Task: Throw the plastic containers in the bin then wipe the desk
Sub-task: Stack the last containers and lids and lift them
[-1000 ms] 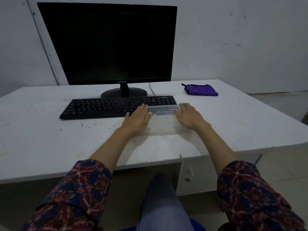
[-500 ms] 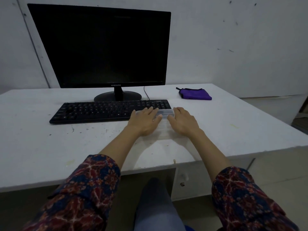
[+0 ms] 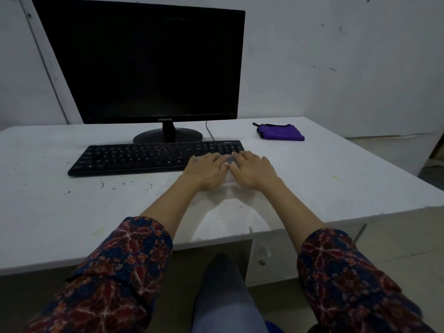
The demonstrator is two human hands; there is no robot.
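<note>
Plastic container (image 3: 230, 159) under both hands (beside keyboard (image 3: 153, 156)), desk (image 3: 336, 179) right open.

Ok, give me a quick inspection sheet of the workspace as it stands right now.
Surface: white desk, scuffed, with dark specks and yellowish marks.
Job's things: clear plastic container on the desk at the keyboard's right end, mostly covered by the hands; purple cloth lying far right; no bin in view.
Clutter: black keyboard, dark monitor on its stand.
Grippers: left hand and right hand both rest on the container, fingers spread over it; whether they grip it cannot be told.
Cables: one black cable running behind the keyboard.
Surroundings: marked white wall, tiled floor to the right.
</note>
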